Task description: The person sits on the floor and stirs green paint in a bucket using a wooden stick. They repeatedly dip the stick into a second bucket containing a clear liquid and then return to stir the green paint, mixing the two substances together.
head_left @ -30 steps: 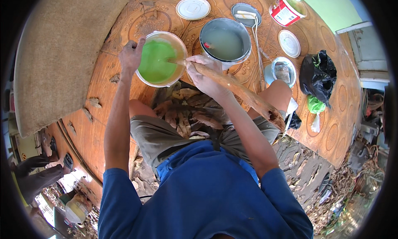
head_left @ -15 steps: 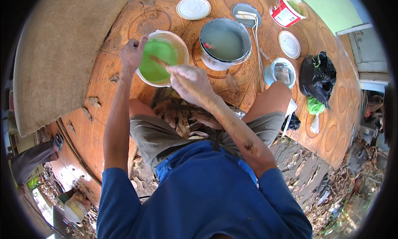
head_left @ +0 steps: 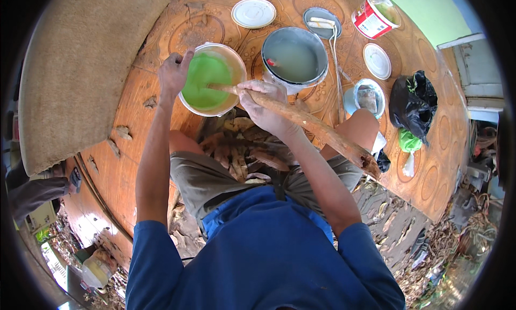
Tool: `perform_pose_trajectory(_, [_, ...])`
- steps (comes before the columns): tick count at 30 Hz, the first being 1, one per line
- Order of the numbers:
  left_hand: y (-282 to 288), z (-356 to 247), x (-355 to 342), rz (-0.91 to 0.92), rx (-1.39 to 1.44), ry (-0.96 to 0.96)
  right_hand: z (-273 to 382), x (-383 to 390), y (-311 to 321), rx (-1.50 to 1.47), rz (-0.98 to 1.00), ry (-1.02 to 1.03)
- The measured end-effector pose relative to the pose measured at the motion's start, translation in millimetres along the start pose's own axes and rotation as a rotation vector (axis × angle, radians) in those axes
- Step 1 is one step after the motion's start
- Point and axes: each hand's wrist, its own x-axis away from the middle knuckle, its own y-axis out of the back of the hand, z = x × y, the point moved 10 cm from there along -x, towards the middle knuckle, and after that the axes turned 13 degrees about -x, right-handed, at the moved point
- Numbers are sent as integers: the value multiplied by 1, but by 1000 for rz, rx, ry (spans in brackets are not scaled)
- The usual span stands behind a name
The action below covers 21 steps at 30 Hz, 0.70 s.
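Head view: left hand grips bucket rim; right hand closed on stick, tip hidden in green paint.

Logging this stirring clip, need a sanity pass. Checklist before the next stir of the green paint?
1. Left hand steadies the round white bucket of green paint at its rim: ok.
2. Right hand grips the long wooden stick: ok.
3. Stick tip in the paint: ok.
4. Bucket flat on the carved wooden panel: cannot tell.
5. Grey metal bucket of pale liquid apart from the stick: ok.
6. Paint below rim: ok.
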Motion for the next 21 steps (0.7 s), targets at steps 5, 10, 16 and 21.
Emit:
perform_pose_trajectory(5, [-2,0,-2,7,-18,1,-4,-2,1,-24,-9,-7])
perform_pose_trajectory(10, [-6,-3,-6,9,-46,-27,-2,5,-2,-1,-53,152])
perform_pose_trajectory(16, [-2,-4,-5,-44,-35,-46,6,27,-37,-80,150,101])
perform_pose_trajectory(21, [-6,9,-7,28,-24,17,18,42,-27,143,232,174])
